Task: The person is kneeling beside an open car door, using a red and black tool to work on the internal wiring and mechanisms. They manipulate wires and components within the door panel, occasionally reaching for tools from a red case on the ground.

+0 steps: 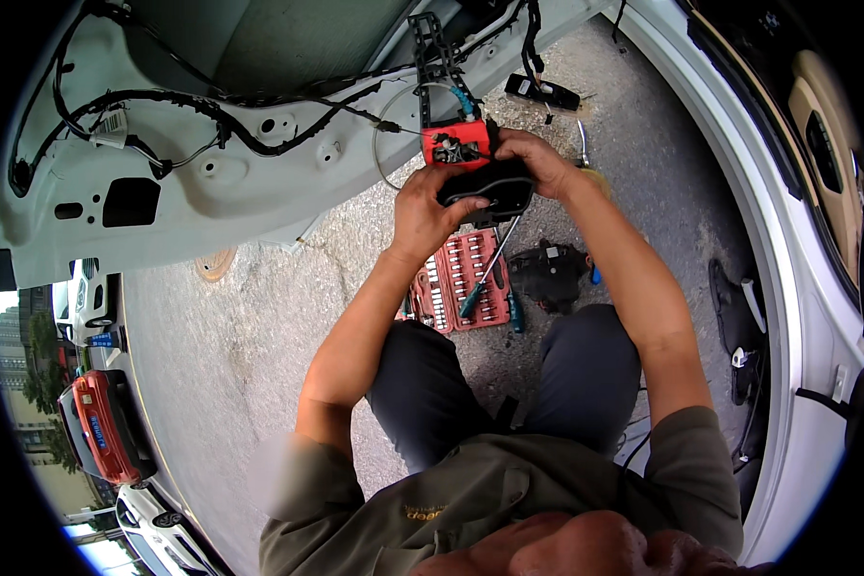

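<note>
Between my two hands is a door latch assembly, a black moulded part point(490, 195) with a bright red housing point(456, 144) at its far end. My left hand point(430, 206) grips its left side, with the thumb pressed on the black part. From the right, my right hand point(538, 161) has its fingers closed around the far right edge, partly hidden behind the assembly. A thin pale cable point(380, 144) loops out from the red housing on the left. Beyond it, a black bracket point(434, 53) stands against the opened car door point(240, 206).
A red socket set case point(468, 252) lies below my hands, with a green-handled screwdriver point(471, 300) across it. Beside it is a black plastic part point(550, 274). A black switch panel point(543, 92) hangs from wires. The car's sill point(773, 317) runs along the right.
</note>
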`<state>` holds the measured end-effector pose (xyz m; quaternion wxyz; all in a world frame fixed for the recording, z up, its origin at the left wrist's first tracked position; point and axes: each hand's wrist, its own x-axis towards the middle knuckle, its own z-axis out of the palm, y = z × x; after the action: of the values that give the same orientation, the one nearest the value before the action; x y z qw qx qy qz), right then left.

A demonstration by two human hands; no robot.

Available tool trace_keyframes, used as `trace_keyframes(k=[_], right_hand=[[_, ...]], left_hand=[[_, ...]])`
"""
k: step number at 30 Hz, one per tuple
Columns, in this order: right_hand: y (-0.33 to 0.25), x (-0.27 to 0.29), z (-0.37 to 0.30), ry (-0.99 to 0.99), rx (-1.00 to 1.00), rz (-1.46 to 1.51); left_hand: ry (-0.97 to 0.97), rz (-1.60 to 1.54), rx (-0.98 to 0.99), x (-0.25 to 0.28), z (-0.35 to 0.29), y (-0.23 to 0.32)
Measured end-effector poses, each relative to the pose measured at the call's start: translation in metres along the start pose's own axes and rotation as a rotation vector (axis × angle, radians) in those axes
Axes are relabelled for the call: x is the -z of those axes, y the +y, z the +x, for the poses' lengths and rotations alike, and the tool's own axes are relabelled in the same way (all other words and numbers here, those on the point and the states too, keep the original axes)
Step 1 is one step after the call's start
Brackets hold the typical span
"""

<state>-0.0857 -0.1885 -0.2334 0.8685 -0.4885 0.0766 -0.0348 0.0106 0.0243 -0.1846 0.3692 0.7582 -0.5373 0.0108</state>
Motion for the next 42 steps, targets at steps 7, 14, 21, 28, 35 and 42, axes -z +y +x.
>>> trace_keyframes(k=[7, 14, 21, 28, 35, 42], right_hand=[[0.001, -0.017, -0.011, 0.074, 0.254, -0.317], [0.002, -0.023, -0.023, 0.181, 0.434, -0.436], [0.01, -0.019, -0.02, 0.195, 0.395, -0.276], [0.012, -0.016, -0.016, 0.172, 0.396, -0.228], [0.013, -0.019, -0.015, 0.126, 0.311, -0.172], [0.016, -0.019, -0.014, 0.089, 0.263, -0.16]], left_hand=[[-0.012, 0.077, -0.035, 0.005, -0.005, -0.004], [-0.093, 0.077, -0.043, 0.005, -0.007, 0.004], [-0.196, 0.151, -0.21, 0.005, -0.011, 0.01], [-0.161, 0.186, -0.204, 0.004, -0.013, 0.003], [-0.219, 0.232, -0.214, 0.009, -0.019, 0.007], [-0.188, 0.237, -0.232, 0.015, -0.017, 0.014]])
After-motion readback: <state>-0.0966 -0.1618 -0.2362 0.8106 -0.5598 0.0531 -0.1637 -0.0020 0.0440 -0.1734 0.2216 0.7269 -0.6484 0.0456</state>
